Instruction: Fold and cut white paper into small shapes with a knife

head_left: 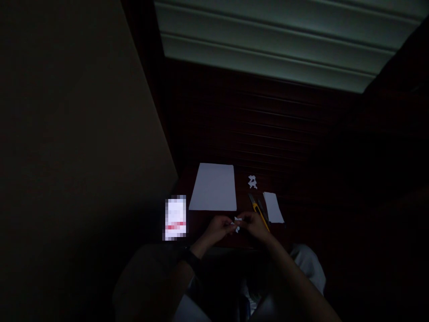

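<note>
The scene is very dark. My left hand [218,227] and my right hand [255,225] meet over the near edge of a dark table, both pinching a small folded piece of white paper [237,223] between their fingertips. A dark watch or band sits on my left wrist. Just beyond my right hand lies a yellow-handled utility knife [258,209].
A white paper sheet [213,187] lies flat beyond my hands. A smaller white slip [273,207] lies to the right, and a small folded paper shape [252,181] farther back. A lit blurred screen [175,218] glows at left. A wall stands to the left.
</note>
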`<state>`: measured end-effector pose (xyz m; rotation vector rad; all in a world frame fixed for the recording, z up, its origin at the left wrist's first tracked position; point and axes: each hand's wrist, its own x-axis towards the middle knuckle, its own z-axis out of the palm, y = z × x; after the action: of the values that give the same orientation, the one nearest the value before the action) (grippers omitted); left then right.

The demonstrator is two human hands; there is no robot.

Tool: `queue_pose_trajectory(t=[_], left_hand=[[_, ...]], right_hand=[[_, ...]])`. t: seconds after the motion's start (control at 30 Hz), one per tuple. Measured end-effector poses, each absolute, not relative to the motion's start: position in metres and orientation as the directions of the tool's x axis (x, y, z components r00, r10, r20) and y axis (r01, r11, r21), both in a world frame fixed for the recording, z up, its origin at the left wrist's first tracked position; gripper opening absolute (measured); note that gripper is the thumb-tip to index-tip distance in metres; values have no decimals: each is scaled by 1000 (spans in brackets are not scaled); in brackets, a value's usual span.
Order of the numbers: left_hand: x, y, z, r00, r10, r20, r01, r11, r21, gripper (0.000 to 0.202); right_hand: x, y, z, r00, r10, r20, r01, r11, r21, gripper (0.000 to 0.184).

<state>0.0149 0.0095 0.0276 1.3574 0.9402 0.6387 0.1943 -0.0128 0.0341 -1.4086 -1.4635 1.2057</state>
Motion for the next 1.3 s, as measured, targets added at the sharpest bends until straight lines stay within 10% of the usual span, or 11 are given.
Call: queue_pose_trajectory(t=[0.57, 1.3], left_hand=[[16, 1, 20, 470, 831, -297, -121, 394, 911, 35], [25, 8, 18, 329, 931, -161, -11, 174, 985, 20]], right_hand=[[191, -19, 38, -27, 997, 79, 500, 82, -862, 24], [193, -29, 68, -149, 978, 143, 629, 205, -750, 37]])
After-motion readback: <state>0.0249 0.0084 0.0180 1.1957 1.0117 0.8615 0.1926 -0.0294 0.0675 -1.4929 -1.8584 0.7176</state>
